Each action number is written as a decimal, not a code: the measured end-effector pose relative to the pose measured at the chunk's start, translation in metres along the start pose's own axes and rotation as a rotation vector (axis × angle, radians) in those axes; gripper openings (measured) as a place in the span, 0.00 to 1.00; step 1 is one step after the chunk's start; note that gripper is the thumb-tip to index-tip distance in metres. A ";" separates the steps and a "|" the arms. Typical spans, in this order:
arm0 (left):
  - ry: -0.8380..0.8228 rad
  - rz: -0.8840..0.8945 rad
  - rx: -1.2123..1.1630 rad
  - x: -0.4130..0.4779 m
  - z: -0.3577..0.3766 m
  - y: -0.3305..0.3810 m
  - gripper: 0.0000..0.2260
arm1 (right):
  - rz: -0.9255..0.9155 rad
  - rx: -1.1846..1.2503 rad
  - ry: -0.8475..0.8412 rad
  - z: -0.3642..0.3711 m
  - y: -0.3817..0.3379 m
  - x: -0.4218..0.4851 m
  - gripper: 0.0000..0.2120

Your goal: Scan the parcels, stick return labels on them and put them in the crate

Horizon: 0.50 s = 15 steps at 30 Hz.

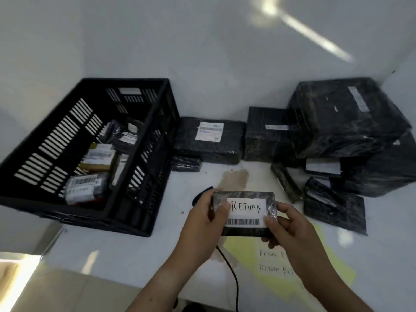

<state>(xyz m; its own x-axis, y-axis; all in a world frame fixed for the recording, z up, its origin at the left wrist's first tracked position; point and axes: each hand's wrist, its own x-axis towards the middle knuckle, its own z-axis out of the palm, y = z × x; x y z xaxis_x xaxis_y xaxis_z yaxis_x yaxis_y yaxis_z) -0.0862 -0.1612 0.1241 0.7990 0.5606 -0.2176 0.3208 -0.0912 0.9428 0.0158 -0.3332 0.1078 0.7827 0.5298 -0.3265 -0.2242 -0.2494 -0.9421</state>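
A white table [135, 255] stood against a pale wall [202, 52]. A brownish stain [234, 180] marked the tabletop near its middle. Beige floor tiles [67, 293] showed below the table's near edge.

Left hand [202, 219], right hand [290, 230]: both bare.

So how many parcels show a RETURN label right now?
2: the held parcel, between left hand and right hand; the nearest parcel in the crate. Others there may hide theirs.
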 end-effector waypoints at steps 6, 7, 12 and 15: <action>0.213 0.255 0.162 -0.007 -0.104 0.034 0.15 | -0.003 0.155 0.004 0.062 -0.049 0.030 0.13; 0.264 0.285 0.202 -0.005 -0.131 0.036 0.13 | -0.009 0.165 -0.014 0.079 -0.058 0.036 0.14; 0.485 0.387 0.414 0.036 -0.278 0.014 0.10 | -0.078 0.142 -0.103 0.180 -0.095 0.071 0.19; 0.483 0.416 0.631 0.073 -0.355 -0.015 0.11 | -0.156 0.039 -0.155 0.240 -0.115 0.100 0.20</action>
<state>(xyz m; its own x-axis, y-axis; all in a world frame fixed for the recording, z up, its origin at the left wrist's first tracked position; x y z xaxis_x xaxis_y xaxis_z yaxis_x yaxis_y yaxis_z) -0.2136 0.1735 0.1834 0.6578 0.6534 0.3747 0.3866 -0.7199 0.5765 -0.0199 -0.0572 0.1651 0.7118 0.6786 -0.1812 -0.1314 -0.1247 -0.9835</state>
